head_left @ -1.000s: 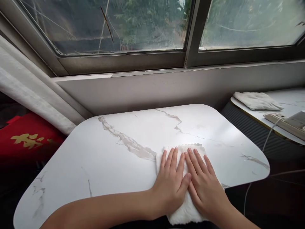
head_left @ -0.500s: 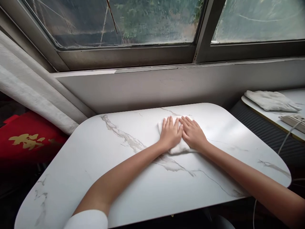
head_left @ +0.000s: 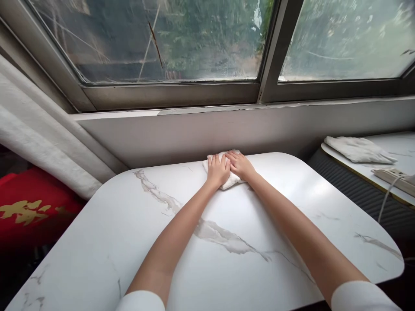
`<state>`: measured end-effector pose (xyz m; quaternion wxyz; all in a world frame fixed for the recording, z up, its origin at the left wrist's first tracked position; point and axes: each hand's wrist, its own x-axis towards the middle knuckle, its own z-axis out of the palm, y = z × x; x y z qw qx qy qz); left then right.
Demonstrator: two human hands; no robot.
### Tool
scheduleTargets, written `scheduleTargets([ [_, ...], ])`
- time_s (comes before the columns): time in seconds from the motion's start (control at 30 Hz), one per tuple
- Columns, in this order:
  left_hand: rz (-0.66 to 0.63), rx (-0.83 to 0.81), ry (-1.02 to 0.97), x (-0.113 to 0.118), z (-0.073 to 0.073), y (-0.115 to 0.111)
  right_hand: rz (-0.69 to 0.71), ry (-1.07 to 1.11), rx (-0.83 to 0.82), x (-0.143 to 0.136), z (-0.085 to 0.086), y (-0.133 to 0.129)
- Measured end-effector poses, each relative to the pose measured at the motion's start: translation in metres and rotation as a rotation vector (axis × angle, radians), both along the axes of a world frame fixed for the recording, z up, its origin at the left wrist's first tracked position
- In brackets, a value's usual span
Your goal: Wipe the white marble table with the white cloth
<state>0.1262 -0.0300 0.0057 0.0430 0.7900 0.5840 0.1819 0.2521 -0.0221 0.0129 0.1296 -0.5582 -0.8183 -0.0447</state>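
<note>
The step in hand appears to be a wiping stroke at the far edge of the white bench (head_left: 136, 233). The cloth (head_left: 232, 182) lies at the bench's twelve o'clock, its far part at the rim. The left hand (head_left: 218, 172) and right hand (head_left: 240, 165) press it side by side, fingers straight and laid flat, gripping nothing. Both arms reach far forward, so any next stroke would seem to call for even pressure and care at that rim.

The bench has rounded corners and grey-brown veins, with glare towards two o'clock. Beyond twelve stand a low wall (head_left: 168, 136) and a window (head_left: 210, 43); a pale curtain (head_left: 42, 125) hangs at ten, above red fabric (head_left: 61, 190). At two, a second bench (head_left: 403, 144) bears a folded white cloth (head_left: 359, 150) and a power strip (head_left: 394, 179).
</note>
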Motion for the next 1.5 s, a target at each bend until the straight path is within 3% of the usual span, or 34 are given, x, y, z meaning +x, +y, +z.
scheduleTargets([
  [0.13,-0.010,-0.022,0.005,-0.010,0.002,-0.025,0.003,-0.025,-0.013,-0.006,-0.003,-0.023],
  [0.23,-0.047,-0.018,0.018,-0.019,0.001,-0.055,-0.017,-0.068,-0.018,-0.013,-0.005,-0.058],
  [0.4,-0.147,-0.024,0.023,-0.039,0.000,-0.141,0.080,-0.114,0.067,-0.019,-0.013,-0.148],
  [0.57,-0.315,-0.160,-0.028,-0.061,0.014,-0.227,0.106,-0.076,0.188,-0.027,-0.018,-0.244],
  [0.67,-0.365,-0.255,-0.052,-0.074,0.023,-0.254,0.123,-0.003,0.192,-0.038,-0.017,-0.277],
  [0.77,-0.361,-0.292,-0.063,-0.087,0.024,-0.261,0.144,0.057,0.122,-0.054,-0.017,-0.290],
  [0.93,-0.251,-0.246,-0.043,-0.107,0.015,-0.244,0.123,0.092,-0.061,-0.088,-0.012,-0.276],
  [1.13,-0.122,-0.131,0.036,-0.118,0.008,-0.196,0.250,0.100,-0.143,-0.099,0.001,-0.214],
  [1.27,-0.052,-0.100,0.031,-0.119,0.006,-0.136,0.216,0.159,-0.156,-0.102,0.003,-0.150],
  [1.5,-0.034,-0.071,0.044,-0.128,0.007,-0.016,-0.042,0.216,-0.011,-0.129,-0.002,-0.044],
])
